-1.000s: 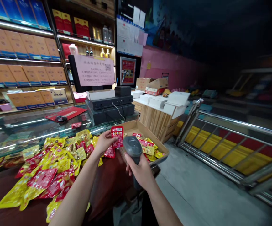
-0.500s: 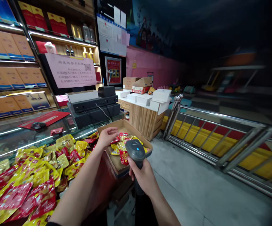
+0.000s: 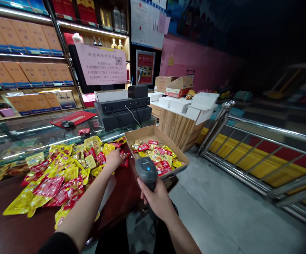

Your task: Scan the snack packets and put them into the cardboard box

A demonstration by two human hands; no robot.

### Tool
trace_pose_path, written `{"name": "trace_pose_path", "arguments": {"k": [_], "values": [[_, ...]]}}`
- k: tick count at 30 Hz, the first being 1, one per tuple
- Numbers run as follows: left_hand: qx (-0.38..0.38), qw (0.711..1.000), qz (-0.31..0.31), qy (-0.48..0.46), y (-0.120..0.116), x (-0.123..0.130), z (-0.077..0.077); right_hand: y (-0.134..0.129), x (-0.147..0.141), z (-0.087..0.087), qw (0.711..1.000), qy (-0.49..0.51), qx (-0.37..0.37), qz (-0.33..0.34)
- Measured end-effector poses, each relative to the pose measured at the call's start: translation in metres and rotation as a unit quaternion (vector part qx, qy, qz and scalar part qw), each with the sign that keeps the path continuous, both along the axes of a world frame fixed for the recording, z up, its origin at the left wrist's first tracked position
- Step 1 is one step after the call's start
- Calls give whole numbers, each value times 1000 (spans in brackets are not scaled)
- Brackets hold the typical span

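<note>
Head view: hands apart. Right hand is wrapped round the scanner. Left hand, the nearer, is at a red packet on the table, ahead-left of the scanner, just left of the cardboard tray. Left-finger closure, packet's long axis: cannot tell.

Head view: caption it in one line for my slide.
Right hand gripping a scanner, left hand at a red packet between a packet heap and a cardboard tray.
</note>
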State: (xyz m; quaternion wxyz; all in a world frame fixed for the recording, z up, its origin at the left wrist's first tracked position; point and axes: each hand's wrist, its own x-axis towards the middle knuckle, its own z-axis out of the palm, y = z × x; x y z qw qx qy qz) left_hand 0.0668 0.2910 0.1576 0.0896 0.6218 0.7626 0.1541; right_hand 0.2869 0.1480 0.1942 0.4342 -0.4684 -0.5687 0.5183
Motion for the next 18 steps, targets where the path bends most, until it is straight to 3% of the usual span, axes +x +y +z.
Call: {"name": "trace_pose_path", "arguments": {"k": [5, 12, 15, 18], "values": [[-10, 999, 2, 47, 2, 13, -7, -7, -1, -5, 1000, -19, 5, 6], [7, 993, -3, -122, -18, -1, -4, -17, -2, -13, 1000, -25, -6, 16], [68, 965, 17, -253, -39, -10, -8, -20, -6, -13, 999, -26, -14, 26], [111, 896, 49, -427, -69, -13, -13, -24, -10, -13, 998, -31, -18, 42]]}}
